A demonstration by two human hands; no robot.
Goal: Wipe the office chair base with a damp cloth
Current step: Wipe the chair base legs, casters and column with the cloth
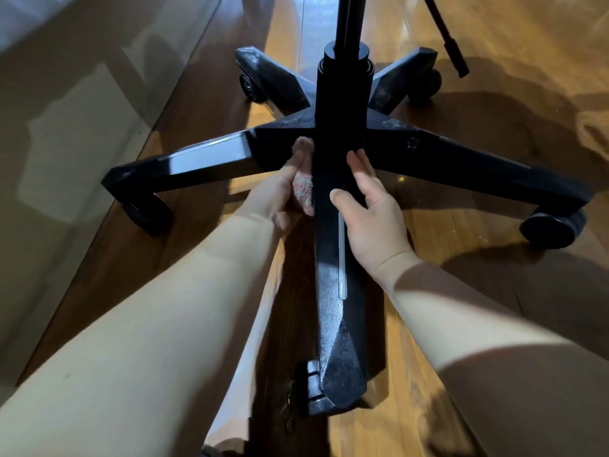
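A: The chair base, how does it handle?
B: Likely heavy, stiff, rolls on castors. It stands on the floor; the flat right hand steadies its near leg.
A: The cloth?
B: Soft, limp. The left hand clutches it bunched against that leg's left side.

No legible text or labels anywhere
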